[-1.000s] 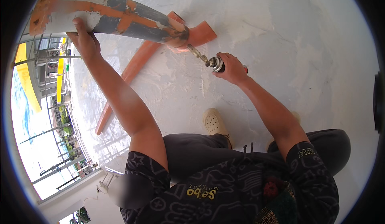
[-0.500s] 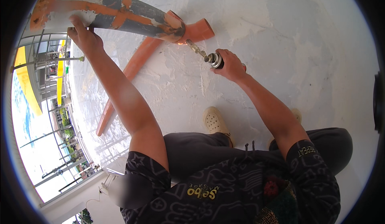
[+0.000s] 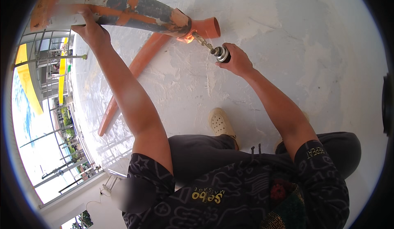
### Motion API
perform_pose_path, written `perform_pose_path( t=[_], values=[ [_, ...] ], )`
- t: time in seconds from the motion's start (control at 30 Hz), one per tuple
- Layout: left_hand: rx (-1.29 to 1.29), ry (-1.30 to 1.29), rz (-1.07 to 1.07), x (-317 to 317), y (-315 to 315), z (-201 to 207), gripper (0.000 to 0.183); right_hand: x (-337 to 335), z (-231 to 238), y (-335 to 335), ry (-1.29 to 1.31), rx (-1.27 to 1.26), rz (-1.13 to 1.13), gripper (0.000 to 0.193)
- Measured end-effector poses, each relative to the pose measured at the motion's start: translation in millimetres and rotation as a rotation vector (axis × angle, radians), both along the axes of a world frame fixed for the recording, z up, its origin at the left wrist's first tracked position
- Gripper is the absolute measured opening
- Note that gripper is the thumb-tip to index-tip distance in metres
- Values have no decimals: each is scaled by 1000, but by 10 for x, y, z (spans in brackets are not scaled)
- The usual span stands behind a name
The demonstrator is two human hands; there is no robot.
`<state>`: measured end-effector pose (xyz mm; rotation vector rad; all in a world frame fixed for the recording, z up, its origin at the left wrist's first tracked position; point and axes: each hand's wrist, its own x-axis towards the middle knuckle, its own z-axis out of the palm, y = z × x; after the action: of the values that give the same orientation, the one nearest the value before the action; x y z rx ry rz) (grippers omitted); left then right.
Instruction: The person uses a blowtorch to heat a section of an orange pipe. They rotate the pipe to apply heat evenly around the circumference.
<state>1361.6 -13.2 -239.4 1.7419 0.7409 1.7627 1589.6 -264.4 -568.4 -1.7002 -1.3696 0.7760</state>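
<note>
A thick pipe (image 3: 143,8) with worn grey, white and orange patches runs across the upper left. My left hand (image 3: 95,35) grips its lower side, thumb on top, fingers partly hidden beneath. My right hand (image 3: 238,60) is wrapped round a gas torch (image 3: 222,54), a canister with a metal nozzle. The nozzle points up and left at the thick pipe's right end. An orange flame (image 3: 188,37) licks the underside there, where that end meets a short orange pipe branch (image 3: 210,27). A long, thinner orange pipe (image 3: 141,61) slants down-left from this joint.
The grey floor (image 3: 262,93) carries smeared, pale patches. A cream clog (image 3: 221,124) is on my foot, close to the torch. At the left are metal railings (image 3: 51,110) before a bright outdoor view, with a yellow band (image 3: 28,77) beyond.
The flame at the joint has grown larger and brighter. The torch has shifted slightly right and up. My left hand and the thick pipe have moved a little to the right.
</note>
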Motion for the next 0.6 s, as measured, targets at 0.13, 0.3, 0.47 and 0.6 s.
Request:
perform_pose_path(
  t=[0.13,0.3,0.47,0.6],
  values=[
    [27,-16,-63,-54,-145,58,112,-6,96,-145,8,19,16,77],
    [32,4,-63,-87,-393,135,113,-20,177,-337,22,3,1,79],
    [45,15,-78,-316,-576,109,115,-305,136,-422,-10,99,-56,72],
    [82,37,-98,-677,-575,7,114,-673,45,-371,-17,84,-65,72]
  ],
)
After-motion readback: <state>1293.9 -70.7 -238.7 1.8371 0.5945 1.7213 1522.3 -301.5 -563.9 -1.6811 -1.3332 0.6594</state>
